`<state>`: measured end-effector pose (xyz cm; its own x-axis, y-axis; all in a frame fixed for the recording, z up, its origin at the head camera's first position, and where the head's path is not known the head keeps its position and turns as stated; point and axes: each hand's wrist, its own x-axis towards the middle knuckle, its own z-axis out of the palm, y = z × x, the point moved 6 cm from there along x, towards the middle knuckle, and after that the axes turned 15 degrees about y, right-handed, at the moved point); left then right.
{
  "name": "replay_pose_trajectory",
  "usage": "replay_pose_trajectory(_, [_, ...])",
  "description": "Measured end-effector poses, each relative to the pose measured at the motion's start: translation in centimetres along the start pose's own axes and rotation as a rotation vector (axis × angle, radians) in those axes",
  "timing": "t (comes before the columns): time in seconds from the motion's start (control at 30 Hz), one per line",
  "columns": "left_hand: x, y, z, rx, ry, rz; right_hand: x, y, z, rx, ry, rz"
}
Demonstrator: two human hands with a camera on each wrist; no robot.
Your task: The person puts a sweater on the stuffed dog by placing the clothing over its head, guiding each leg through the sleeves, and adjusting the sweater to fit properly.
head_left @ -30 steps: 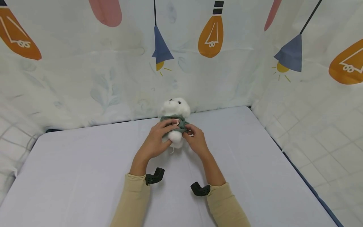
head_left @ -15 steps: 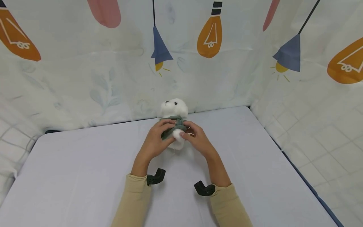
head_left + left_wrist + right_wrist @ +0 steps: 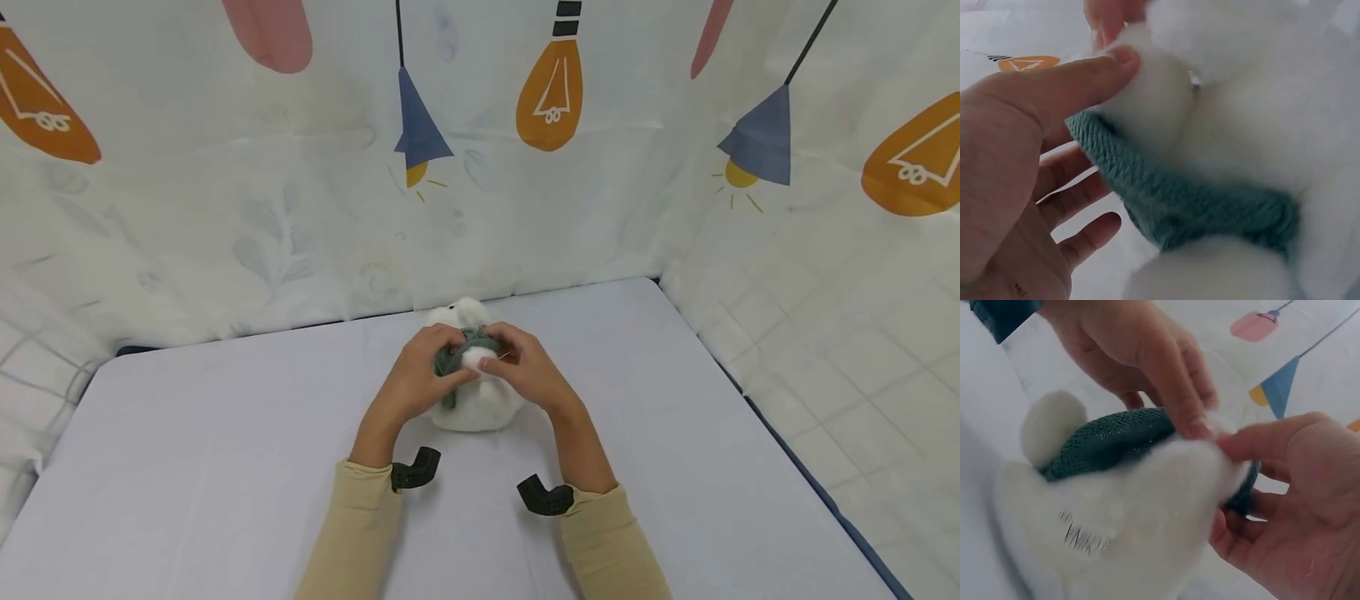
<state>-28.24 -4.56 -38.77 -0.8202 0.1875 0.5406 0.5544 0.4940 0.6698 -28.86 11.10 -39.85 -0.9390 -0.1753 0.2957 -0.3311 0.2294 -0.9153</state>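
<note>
A white plush animal [image 3: 476, 408] lies on the table with its head away from me and its rounded lower body facing me. Around its middle sits a green knitted garment [image 3: 1191, 212], bunched up. My left hand [image 3: 416, 371] holds the plush from the left side; in the left wrist view its thumb presses a white stubby limb [image 3: 1157, 94], with the garment's edge between thumb and fingers. From the other side my right hand [image 3: 536, 367] pinches the same area, thumb and fingers meeting at the white limb and garment in the right wrist view. Most of the face is hidden.
The table [image 3: 225, 467] has a pale cloth cover. A printed curtain [image 3: 315, 208] hangs along its back edge, close behind the plush, and another side hangs at the right. Black wrist mounts [image 3: 416, 468] stick out inward from both sleeves.
The plush has tipped, its head dropping lower and its white underside swinging toward me. My right hand has shifted from the garment's side hem to the limb. Both hands stay on the plush.
</note>
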Motion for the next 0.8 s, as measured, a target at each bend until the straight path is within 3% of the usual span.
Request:
replay_pose_trajectory(0.23, [0.0,0.2,0.2,0.048,0.020,0.008,0.2,0.2,-0.2,-0.248,0.159,-0.041])
replay_pose_trajectory(0.47, [0.1,0.0,1.0,0.165,0.097,-0.030,0.1,-0.1,0.0,-0.386,0.309,-0.024])
replay_pose_trajectory(0.6, [0.0,0.0,1.3,0.193,0.152,-0.079,0.1,-0.5,0.1,-0.463,0.343,-0.049])
replay_pose_trajectory(0.8, [-0.1,-0.2,1.5,0.230,0.203,-0.136,-0.2,-1.1,0.2,-0.487,0.347,-0.073])
